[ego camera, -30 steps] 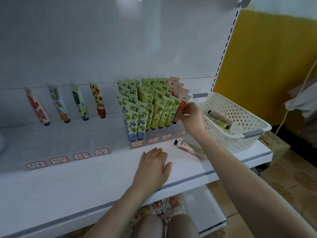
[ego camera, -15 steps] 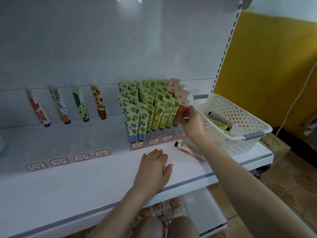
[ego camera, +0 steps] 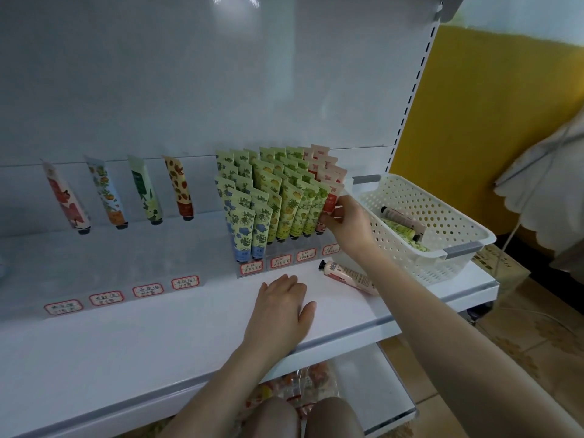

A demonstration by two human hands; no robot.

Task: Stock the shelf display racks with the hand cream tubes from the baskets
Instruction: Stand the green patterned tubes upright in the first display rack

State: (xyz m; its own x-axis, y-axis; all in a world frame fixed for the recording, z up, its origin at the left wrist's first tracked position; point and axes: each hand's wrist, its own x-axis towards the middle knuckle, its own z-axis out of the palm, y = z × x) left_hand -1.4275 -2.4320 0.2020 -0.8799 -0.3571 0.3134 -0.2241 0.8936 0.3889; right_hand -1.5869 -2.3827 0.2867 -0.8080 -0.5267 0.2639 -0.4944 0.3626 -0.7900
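Observation:
My right hand (ego camera: 346,221) pinches a pink and red hand cream tube (ego camera: 329,200) at the front of the right-most row of the display rack (ego camera: 284,248), which is packed with green, blue and pink tubes. My left hand (ego camera: 281,306) rests flat, fingers straight, on the white shelf (ego camera: 158,343) in front of the rack. A pink tube (ego camera: 346,275) lies loose on the shelf beside my right forearm. The white perforated basket (ego camera: 455,238) at the right end of the shelf holds a pale pink tube (ego camera: 403,218) and green tubes (ego camera: 401,232).
To the left, several single sample tubes (ego camera: 143,191) lean in a second clear rack with red-bordered labels (ego camera: 147,289). A lower shelf (ego camera: 379,390) holds wrapped goods. A yellow wall (ego camera: 489,121) and tiled floor lie to the right.
The view has shifted slightly. My right hand stays on the pink tube at the rack's right row, pushing it a little lower. My left hand has not moved.

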